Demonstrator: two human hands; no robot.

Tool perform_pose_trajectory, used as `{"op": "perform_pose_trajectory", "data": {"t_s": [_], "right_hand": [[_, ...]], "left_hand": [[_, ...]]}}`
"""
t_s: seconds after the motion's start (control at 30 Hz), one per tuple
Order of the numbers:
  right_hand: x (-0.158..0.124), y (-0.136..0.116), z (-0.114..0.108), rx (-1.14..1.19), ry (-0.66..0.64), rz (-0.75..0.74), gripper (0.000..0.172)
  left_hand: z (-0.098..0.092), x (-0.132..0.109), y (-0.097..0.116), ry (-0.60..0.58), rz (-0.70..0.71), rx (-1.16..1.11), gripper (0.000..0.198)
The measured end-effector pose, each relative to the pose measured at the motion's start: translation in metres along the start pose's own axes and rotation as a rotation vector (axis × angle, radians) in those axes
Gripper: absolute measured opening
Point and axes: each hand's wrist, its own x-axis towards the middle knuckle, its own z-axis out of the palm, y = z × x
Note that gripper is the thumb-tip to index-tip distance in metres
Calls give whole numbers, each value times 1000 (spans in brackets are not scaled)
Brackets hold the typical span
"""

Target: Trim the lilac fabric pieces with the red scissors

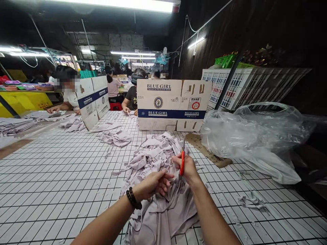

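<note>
A long heap of pale mauve fabric pieces [150, 156] with thin strips lies in front of me on the grid-lined table. My right hand [189, 168] is closed on a pair of red-handled scissors [182, 160], whose blades point up and away over the heap's right side. Just left of it, my left hand [157, 183] hovers low over the fabric, wearing a dark bead bracelet. Its fingers are loosely bent and apart, and nothing shows between them. Nearest me, the fabric [166, 221] spreads out in smoother folds below both hands.
An upright beer carton [163, 98] stands behind the heap, another carton [94, 100] further left. Clear plastic bags [255, 132] and brown cardboard [209, 149] lie right. Scraps [251, 202] dot the table. Co-workers' hands [129, 110] work beyond the cartons. White crates [235, 85] stand back right.
</note>
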Motion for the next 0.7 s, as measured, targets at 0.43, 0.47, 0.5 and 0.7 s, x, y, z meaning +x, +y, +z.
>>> {"op": "perform_pose_trajectory", "data": {"t_s": [0.43,0.47,0.5,0.7], "right_hand": [[-145,-4,-3,-294,-366,-207,18],[-150,1,-6,-293,-374,-198,19],[-153,6,-8,-277,-374,-165,19],[-151,30,-24,-154,-154,132,13]], "left_hand": [[10,-25,-31,-77,-151,-394,24],[8,-30,-35,-59,-141,-395,26],[6,-35,-37,-42,-130,-396,27],[1,-62,-38,-7,-70,-334,32]]}}
